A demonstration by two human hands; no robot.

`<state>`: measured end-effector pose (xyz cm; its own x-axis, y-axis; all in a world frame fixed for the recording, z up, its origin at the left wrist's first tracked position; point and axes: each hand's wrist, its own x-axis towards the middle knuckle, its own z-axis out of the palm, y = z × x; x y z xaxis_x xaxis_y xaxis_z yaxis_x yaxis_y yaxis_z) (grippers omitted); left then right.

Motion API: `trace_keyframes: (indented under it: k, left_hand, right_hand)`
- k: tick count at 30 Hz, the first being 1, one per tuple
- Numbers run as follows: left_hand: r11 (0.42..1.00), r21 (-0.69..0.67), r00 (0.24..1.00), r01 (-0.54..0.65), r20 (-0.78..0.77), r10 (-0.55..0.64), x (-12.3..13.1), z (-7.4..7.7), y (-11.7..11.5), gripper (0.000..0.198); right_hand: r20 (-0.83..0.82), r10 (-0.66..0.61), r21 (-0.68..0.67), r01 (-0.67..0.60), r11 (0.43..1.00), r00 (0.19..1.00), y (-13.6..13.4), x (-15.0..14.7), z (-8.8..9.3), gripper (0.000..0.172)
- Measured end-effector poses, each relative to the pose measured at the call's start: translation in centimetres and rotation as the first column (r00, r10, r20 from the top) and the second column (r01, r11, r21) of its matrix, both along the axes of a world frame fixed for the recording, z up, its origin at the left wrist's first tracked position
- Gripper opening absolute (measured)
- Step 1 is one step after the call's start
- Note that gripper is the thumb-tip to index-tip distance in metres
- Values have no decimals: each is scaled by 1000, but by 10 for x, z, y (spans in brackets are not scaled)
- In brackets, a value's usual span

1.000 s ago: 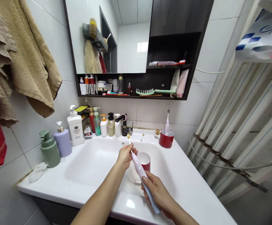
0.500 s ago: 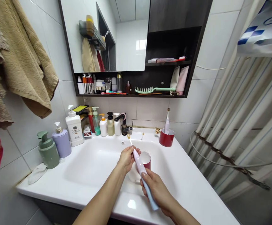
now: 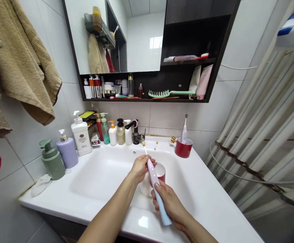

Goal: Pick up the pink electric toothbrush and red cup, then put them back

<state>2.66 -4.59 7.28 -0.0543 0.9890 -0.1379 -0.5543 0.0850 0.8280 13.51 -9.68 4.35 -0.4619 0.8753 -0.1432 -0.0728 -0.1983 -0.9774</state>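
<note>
An electric toothbrush (image 3: 159,199), pink at the neck and pale blue at the base, is held slantwise over the sink (image 3: 93,175). My right hand (image 3: 168,200) wraps round its lower handle. At the upper end, the fingers of my left hand (image 3: 142,166) pinch near the base of the brush head (image 3: 144,144), which points toward the faucet. Behind the handle, a red cup (image 3: 161,171) with a white inside is in the basin, partly hidden. A small loose brush head (image 3: 156,145) lies on the sink's back ledge.
On the right of the counter, a red holder (image 3: 184,148) carries another electric toothbrush (image 3: 184,131). A black faucet (image 3: 136,133) stands at the back beside several pump bottles (image 3: 113,134). Above hangs a mirror cabinet (image 3: 185,99); towels (image 3: 27,60) hang at left, pipes (image 3: 261,125) at right.
The view has shifted slightly, so everything sits a little differently in the frame. Both hands keep their hold on the toothbrush, with hardly any movement relative to the sink.
</note>
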Motion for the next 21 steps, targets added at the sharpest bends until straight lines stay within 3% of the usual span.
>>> trace_keyframes:
  k: [2, 7, 11, 14, 16, 18, 21]
  left_hand:
    - [999, 19, 999, 36, 24, -36, -2, -2, 2, 10]
    - [998, 61, 999, 12, 36, -14, -5, -5, 7, 9]
    - [997, 60, 998, 48, 25, -49, -4, 0, 10, 10]
    - [996, 73, 998, 42, -40, -39, -4, 5, 16, 11]
    - [995, 104, 991, -7, -133, 21, -5, 3, 21, 13]
    - [987, 143, 947, -71, -300, 111, -5, -6, 25, 13]
    - [976, 210, 744, -61, -642, 185, -6, -31, 24, 15]
  right_hand:
    - [-83, 69, -93, -77, 993, 994, 1, 0, 1, 27]
    - [-22, 12, 19, -12, 1000, 1000, 6, -3, 1, 26]
    - [-85, 61, -96, -69, 993, 995, 9, -6, 1, 27]
    - [-58, 43, 3, -43, 999, 997, 20, -4, 6, 27]
    - [-28, -41, 158, 45, 986, 999, 37, -2, 13, 25]
    - [-6, -195, 307, 188, 933, 981, 61, 2, 19, 24]
    - [5, -305, 365, 283, 887, 952, 97, 5, 22, 23]
